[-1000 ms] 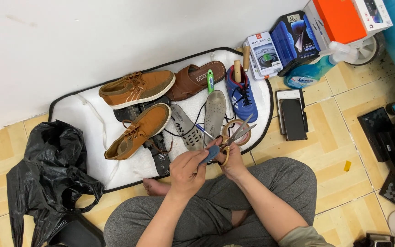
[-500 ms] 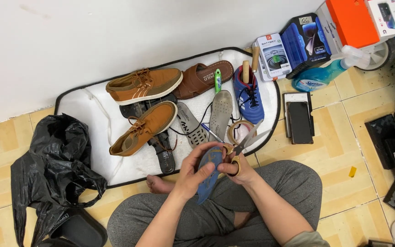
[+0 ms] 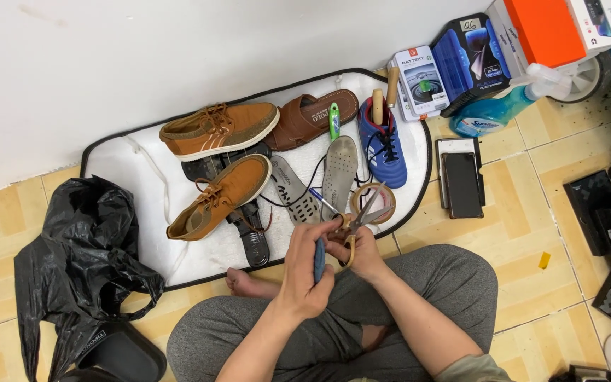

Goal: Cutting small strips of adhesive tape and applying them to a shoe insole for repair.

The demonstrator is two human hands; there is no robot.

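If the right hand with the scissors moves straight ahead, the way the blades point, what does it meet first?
Probably the roll of brownish tape: the scissors in the right hand point up-right at its ring on the white mat. Depth is unclear.

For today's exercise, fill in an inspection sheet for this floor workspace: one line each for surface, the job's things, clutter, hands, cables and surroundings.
Surface: white mat with black edging, on yellow floor tiles.
Job's things: blue insole in the left hand; scissors in the right hand, blades open.
Clutter: two tan shoes, brown sandal, blue shoe, grey insole, tape roll, black plastic bag, dark phone.
Hands: left hand grips the insole; right hand grips the scissor handles.
Cables: nothing seen.
Surroundings: white wall, stacked boxes, blue spray bottle.
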